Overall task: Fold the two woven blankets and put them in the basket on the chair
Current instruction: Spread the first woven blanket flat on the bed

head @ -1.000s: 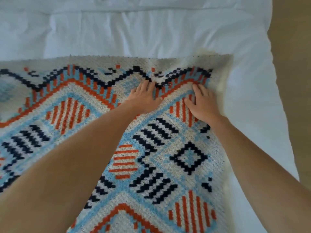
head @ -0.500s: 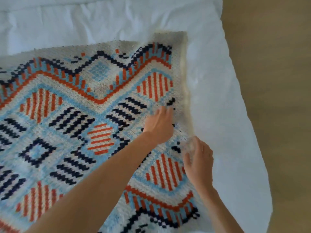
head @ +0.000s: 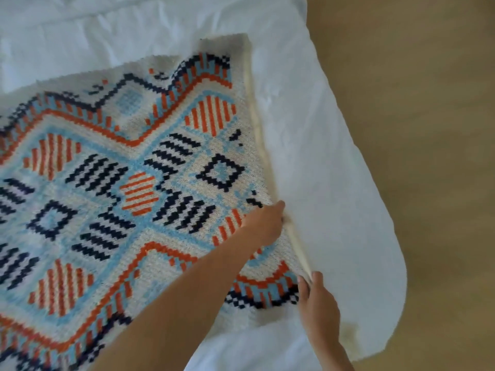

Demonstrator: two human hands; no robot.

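The blanket lies spread flat on the bed, with its side edge close to the bed's right side. The right hand has its grip pinched on that edge, at the corner nearest the bed's foot. The left hand sits on the same edge a little farther up the bed. I cannot tell whether its grip grasps the cloth or only presses it. If only one hold is firm, the lift could skew the fold or drag the blanket off the bed.
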